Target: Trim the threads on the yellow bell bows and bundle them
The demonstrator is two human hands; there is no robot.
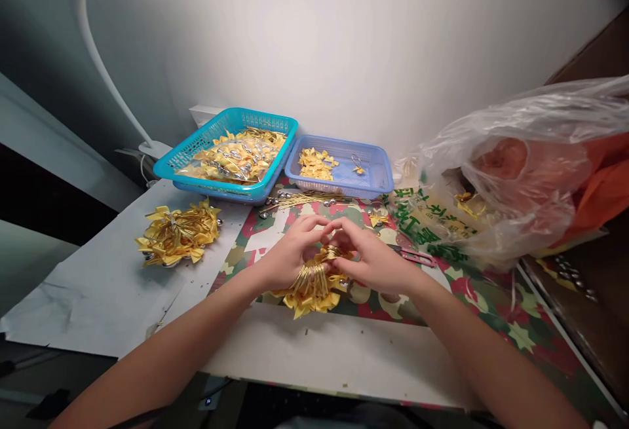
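Over the table's middle, my left hand (pixel 291 253) curls around a bunch of gold ribbon bows (pixel 310 301). Their gold wire ties gather in a tight row by its fingers. My right hand (pixel 376 260) closes on the same bunch from the other side, thumb and fingers at the wires. The fingertips of both hands nearly meet above it, and some are hidden. Small silver bells show among the bows. Just beyond my hands lie loose gold wire ties with bells (pixel 304 198). A single gold bow (pixel 378 218) rests past my right hand.
Another bow bunch (pixel 177 236) sits at left. Behind stand a turquoise basket (pixel 164 166) of bagged bows and a blue basket (pixel 378 154) with loose bows. Pink-handled scissors (pixel 417 257) lie by my right wrist. A plastic bag (pixel 511 200) fills the right; a lamp (pixel 93 49) rises left.
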